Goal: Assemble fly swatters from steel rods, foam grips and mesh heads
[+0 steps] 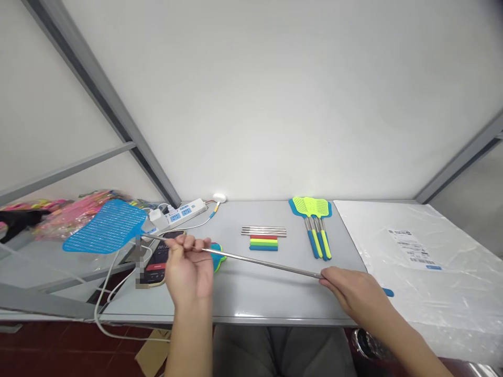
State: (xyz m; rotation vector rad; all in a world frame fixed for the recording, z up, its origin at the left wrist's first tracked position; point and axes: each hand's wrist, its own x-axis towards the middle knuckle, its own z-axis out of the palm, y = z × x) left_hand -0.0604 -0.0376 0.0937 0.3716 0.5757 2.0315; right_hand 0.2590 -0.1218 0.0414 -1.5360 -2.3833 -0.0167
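Note:
A blue fly swatter (108, 229) with a long, extended metal rod stretches across the table, held in both hands. My left hand (190, 262) is closed around the rod close to the mesh head, palm turned up. My right hand (351, 288) grips the other end, where the blue handle's tip shows past the fist; most of the handle is hidden. Under the rod lie several bare metal rods (263, 231) and several coloured handles (263, 243) in red, yellow-green, green and blue. Blue and green swatter heads (217, 256) are partly hidden behind my left hand.
Several finished-looking swatters (318, 230) lie back right. Beside them is a white plastic package (424, 262) with a label. A phone (157, 264), a power strip (181, 213) and white cables are at left. Bagged colourful items (84, 212) lie beyond the metal frame (98, 94).

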